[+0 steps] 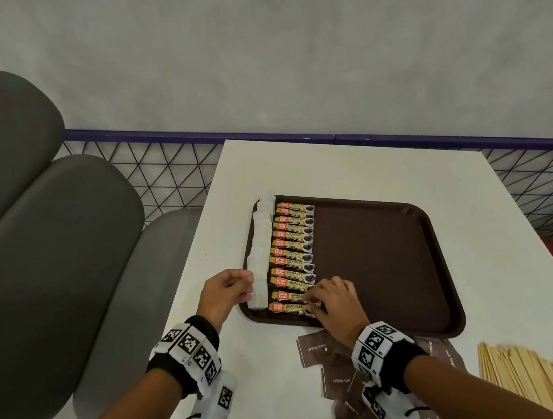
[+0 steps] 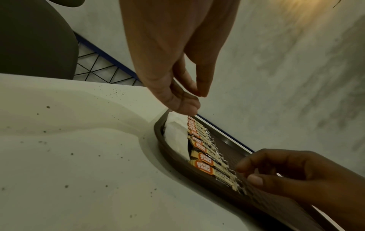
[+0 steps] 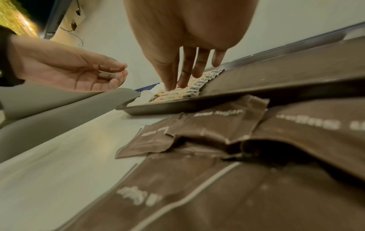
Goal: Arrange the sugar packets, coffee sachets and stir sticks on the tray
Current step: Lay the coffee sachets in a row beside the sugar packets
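A brown tray (image 1: pixel 376 249) (image 2: pixel 168 150) (image 3: pixel 177 107) lies on the white table (image 1: pixel 331 161). Along its left edge runs a column of white sugar packets (image 1: pixel 260 245) (image 2: pixel 176 137), and beside it a column of coffee sachets (image 1: pixel 293 252) (image 2: pixel 205 154) (image 3: pixel 197 87). My right hand (image 1: pixel 309 300) (image 2: pixel 248 173) (image 3: pixel 183 81) presses straight fingers on the right ends of the nearest sachets. My left hand (image 1: pixel 247 283) (image 2: pixel 194 100) (image 3: pixel 116 73) hovers at the tray's left rim by the white packets, loosely curled and holding nothing. Brown sugar packets (image 1: pixel 313 346) (image 3: pixel 217 125) lie loose on the table under my right wrist.
A bundle of wooden stir sticks (image 1: pixel 514 375) lies on the table at the lower right. The right two thirds of the tray are bare. A grey cushioned seat (image 1: pixel 47 235) stands left of the table, and a wire mesh rail (image 1: pixel 167 173) runs behind it.
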Motion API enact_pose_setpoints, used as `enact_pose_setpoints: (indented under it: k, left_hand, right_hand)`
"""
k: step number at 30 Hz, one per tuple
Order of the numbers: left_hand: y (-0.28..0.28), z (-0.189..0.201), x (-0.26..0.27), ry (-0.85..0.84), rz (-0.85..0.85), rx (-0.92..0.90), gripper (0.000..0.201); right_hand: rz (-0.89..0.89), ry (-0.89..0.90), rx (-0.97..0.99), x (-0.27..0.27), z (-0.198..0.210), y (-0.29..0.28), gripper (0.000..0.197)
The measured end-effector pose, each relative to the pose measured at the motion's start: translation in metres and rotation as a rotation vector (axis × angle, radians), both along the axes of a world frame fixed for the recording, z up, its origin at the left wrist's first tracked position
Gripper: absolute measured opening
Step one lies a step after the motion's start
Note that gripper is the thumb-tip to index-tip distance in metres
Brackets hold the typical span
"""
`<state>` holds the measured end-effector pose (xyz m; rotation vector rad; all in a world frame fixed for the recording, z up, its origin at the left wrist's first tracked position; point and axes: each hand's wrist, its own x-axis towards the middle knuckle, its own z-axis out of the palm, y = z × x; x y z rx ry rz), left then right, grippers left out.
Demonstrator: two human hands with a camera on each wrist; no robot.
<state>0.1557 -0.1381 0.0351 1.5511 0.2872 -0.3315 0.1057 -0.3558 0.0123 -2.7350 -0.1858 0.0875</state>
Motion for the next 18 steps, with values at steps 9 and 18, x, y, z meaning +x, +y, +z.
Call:
enact_pose_setpoints:
  k: [9,18]
  left_hand:
    - [-0.007,0.003,-0.009,0.046,-0.153,0.03,0.014]
    - [-0.031,-0.01,-0.053,0.049,-0.694,0.29,0.017]
  right_hand:
    - [-0.103,0.036,0.12,-0.01,0.006,-0.015,0.019]
    - [-0.332,0.119,0.184,-0.055,0.023,-0.101,0.019]
